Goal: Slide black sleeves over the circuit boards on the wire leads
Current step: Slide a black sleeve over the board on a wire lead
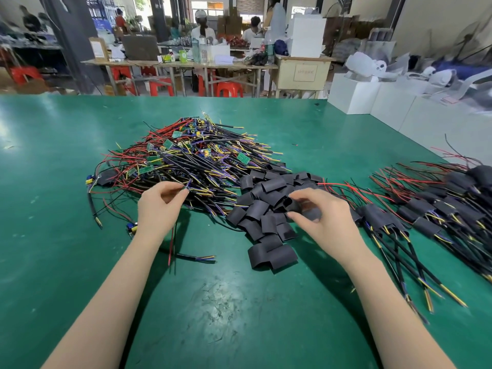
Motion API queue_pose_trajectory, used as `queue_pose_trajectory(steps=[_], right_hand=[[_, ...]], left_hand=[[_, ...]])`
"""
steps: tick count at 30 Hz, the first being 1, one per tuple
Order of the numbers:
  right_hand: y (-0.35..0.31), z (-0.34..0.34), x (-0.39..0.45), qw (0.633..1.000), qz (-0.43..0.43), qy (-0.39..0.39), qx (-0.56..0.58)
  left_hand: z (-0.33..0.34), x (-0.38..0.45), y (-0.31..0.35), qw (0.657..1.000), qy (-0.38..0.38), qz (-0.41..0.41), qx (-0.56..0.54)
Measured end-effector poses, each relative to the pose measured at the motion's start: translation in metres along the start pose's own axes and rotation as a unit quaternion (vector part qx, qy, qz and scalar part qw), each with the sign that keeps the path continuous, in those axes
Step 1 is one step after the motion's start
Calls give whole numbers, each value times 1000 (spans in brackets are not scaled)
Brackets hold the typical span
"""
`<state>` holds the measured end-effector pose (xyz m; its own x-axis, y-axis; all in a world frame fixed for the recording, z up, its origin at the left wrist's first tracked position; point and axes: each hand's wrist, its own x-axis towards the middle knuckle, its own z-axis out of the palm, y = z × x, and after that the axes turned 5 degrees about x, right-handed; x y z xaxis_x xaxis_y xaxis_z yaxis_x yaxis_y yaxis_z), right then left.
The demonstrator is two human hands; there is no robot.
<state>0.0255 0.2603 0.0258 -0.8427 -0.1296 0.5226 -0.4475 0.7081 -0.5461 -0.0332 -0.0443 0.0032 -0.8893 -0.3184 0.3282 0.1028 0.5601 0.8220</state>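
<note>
Green counter [66,209], heaped at centre with a tangle of wire leads [191,158] carrying small green circuit boards [242,157]. Just right of that, a pile of loose black sleeves [266,209]. Further right, sleeved leads [426,209] laid in rows. Left hand [159,206] at the near edge of the tangle, fingertips pinching thin wire ends. Right hand [319,214] over the sleeve pile, fingers curled round one black sleeve [292,205].
</note>
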Motion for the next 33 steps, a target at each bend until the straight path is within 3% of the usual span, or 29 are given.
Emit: queue_pose_trajectory(steps=[2,4,6,8,10,11,22,33], right_hand=[[-1,1,1,1000,2,22,8],[0,1,1,999,7,34,-7],[1,1,1,999,11,40,-15],[2,0,1,999,13,41,-14],[3,0,1,999,12,43,-17],[3,0,1,999,11,43,-20],[0,-1,1,999,-18,41,-21],[-4,1,-1,999,0,24,37]], left_hand=[[-5,-3,9,975,-34,-87,-201],[-10,-5,21,896,-94,-145,-409],[-16,-7,32,842,-140,-148,-499],[-16,-13,40,862,-149,-100,-473],[-13,-19,41,904,-115,-60,-407],[-13,-20,40,908,-99,-62,-402],[-17,-13,44,841,-127,-122,-512],[-19,-13,45,842,-116,-125,-511]])
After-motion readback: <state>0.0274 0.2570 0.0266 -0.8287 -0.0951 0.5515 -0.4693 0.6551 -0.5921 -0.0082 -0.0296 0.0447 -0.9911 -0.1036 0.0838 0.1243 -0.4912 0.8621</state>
